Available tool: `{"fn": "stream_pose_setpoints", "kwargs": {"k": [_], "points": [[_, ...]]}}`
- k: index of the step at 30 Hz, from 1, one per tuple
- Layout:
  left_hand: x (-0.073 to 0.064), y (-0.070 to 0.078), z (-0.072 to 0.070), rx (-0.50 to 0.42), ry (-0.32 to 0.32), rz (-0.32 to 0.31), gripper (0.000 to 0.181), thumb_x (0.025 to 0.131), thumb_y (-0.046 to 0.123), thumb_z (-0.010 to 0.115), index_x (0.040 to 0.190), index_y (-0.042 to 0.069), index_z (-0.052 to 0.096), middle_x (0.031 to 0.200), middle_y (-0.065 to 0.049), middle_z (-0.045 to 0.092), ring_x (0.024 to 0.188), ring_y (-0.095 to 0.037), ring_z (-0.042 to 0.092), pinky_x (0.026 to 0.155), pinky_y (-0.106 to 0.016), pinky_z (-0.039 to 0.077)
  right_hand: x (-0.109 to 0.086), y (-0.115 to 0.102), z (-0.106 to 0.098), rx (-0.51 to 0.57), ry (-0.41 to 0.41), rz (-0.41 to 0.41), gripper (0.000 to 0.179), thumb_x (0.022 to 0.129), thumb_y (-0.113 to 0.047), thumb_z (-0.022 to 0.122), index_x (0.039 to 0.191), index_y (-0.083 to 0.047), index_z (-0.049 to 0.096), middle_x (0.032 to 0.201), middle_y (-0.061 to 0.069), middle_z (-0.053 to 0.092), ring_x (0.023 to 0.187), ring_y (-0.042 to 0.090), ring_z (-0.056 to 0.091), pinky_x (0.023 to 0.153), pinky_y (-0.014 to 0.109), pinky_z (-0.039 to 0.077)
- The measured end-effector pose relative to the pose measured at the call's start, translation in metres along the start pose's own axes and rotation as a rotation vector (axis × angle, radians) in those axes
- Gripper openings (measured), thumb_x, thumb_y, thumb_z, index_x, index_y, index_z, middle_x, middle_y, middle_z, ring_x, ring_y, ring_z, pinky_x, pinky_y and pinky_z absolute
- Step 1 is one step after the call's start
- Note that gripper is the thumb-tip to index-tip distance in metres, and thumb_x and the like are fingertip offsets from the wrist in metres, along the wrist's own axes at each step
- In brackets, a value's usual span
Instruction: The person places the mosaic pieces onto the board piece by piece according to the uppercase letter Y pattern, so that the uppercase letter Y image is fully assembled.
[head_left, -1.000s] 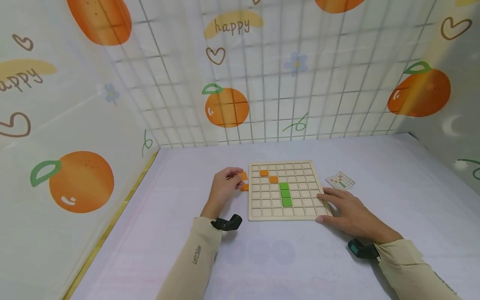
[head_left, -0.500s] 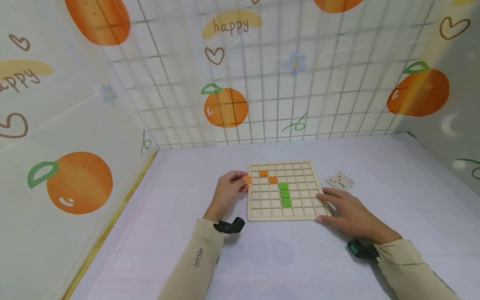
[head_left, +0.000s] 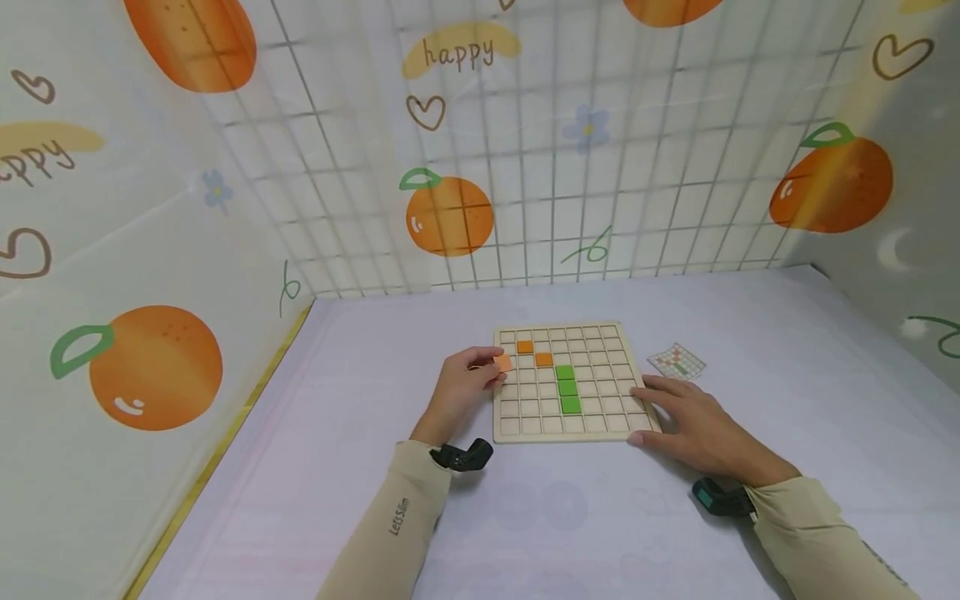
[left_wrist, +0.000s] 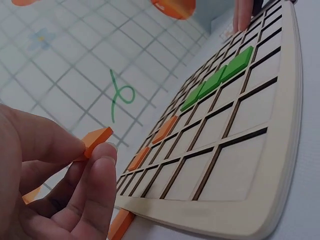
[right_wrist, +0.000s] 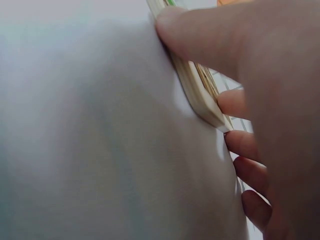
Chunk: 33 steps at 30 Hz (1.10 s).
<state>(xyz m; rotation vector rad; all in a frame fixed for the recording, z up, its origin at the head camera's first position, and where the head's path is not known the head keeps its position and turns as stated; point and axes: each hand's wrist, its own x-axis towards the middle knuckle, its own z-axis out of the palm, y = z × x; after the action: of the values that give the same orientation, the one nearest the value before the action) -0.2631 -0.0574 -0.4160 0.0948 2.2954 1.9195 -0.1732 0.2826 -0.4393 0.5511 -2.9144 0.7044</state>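
My left hand [head_left: 459, 387] pinches a square orange tile [head_left: 503, 362] between thumb and fingers, over the left edge of a wooden grid board [head_left: 532, 435]. In the left wrist view, the held tile [left_wrist: 96, 140] is tilted and apart from the board. Two orange tiles [head_left: 543, 359] and several green tiles [head_left: 567, 388] lie in the board's squares. Another orange tile [left_wrist: 121, 224] is on the table beside the board's left edge. My right hand [head_left: 697, 425] rests on the board's right edge, fingers spread, with the thumb [right_wrist: 175, 27] against the near right part.
A small card [head_left: 677, 361] printed with a coloured grid lies right of the board. White cloth covers the table [head_left: 360, 375]. Behind it and to the left stand sheets with orange prints [head_left: 450, 217], the back one over a wire grid.
My left hand has moved slightly right, bringing the orange tile from beside the board to over its left edge. The right hand keeps its place on the board.
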Motion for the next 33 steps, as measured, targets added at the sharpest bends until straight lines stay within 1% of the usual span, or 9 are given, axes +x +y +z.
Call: {"fn": "stream_pose_setpoints", "kwargs": {"k": [4,10,15,21,24,29,33], "points": [[0.0001,-0.0008,0.0004,0.0,-0.02,0.005,0.029,0.096,0.005,0.064,0.125,0.007,0.069,0.109,-0.012,0.061,0.091,-0.019,0.067,0.083,-0.028,0.056,0.001,-0.0014,-0.0009,-0.002,-0.007,0.011,0.075,0.088,-0.06,0.068,0.141,-0.008,0.057,0.151,0.022,0.041,0.137,0.049,0.034,0.103,0.069,0.029],[-0.0009,0.0005,-0.0013,0.01,-0.025,0.018,0.032,0.096,0.004,0.062,0.127,0.008,0.068,0.11,-0.012,0.06,0.094,-0.019,0.068,0.084,-0.028,0.055,0.0005,-0.0009,-0.0011,-0.002,-0.001,0.007,0.073,0.088,-0.058,0.069,0.141,-0.008,0.057,0.151,0.022,0.041,0.137,0.048,0.034,0.103,0.069,0.028],[-0.0008,-0.0024,-0.0027,-0.02,-0.054,0.032,0.033,0.096,0.003,0.061,0.129,0.005,0.066,0.111,-0.013,0.058,0.095,-0.02,0.068,0.085,-0.029,0.055,-0.0002,-0.0008,-0.0008,0.005,-0.001,0.003,0.073,0.089,-0.057,0.069,0.141,-0.008,0.057,0.151,0.022,0.041,0.137,0.048,0.033,0.103,0.068,0.028],[0.0,-0.0079,-0.0031,-0.054,-0.081,0.03,0.029,0.097,0.006,0.064,0.125,0.011,0.069,0.112,-0.013,0.058,0.097,-0.023,0.068,0.086,-0.032,0.055,-0.0004,-0.0012,-0.0006,0.012,-0.007,0.005,0.073,0.089,-0.058,0.068,0.141,-0.008,0.057,0.152,0.022,0.041,0.138,0.048,0.033,0.103,0.069,0.028],[0.0005,-0.0087,-0.0025,-0.063,-0.089,0.03,0.029,0.097,0.006,0.064,0.125,0.012,0.069,0.113,-0.014,0.056,0.098,-0.024,0.068,0.086,-0.032,0.055,-0.0002,-0.0007,-0.0004,0.01,-0.007,0.005,0.073,0.089,-0.058,0.068,0.141,-0.008,0.057,0.152,0.022,0.04,0.138,0.048,0.033,0.103,0.069,0.028],[0.0007,-0.0083,-0.0004,-0.065,-0.098,0.027,0.03,0.096,0.005,0.065,0.125,0.012,0.068,0.115,-0.014,0.055,0.098,-0.024,0.068,0.086,-0.032,0.055,0.0005,0.0004,-0.0001,0.007,-0.006,0.0,0.073,0.088,-0.058,0.069,0.141,-0.009,0.057,0.151,0.022,0.041,0.137,0.049,0.034,0.103,0.069,0.028],[-0.0004,-0.008,0.0023,-0.05,-0.096,0.021,0.03,0.094,0.005,0.066,0.123,0.013,0.069,0.113,-0.013,0.057,0.096,-0.021,0.068,0.084,-0.031,0.056,0.0004,0.0005,0.0005,0.008,-0.007,0.002,0.073,0.088,-0.058,0.069,0.141,-0.009,0.057,0.151,0.022,0.041,0.137,0.049,0.034,0.103,0.069,0.028]]}}
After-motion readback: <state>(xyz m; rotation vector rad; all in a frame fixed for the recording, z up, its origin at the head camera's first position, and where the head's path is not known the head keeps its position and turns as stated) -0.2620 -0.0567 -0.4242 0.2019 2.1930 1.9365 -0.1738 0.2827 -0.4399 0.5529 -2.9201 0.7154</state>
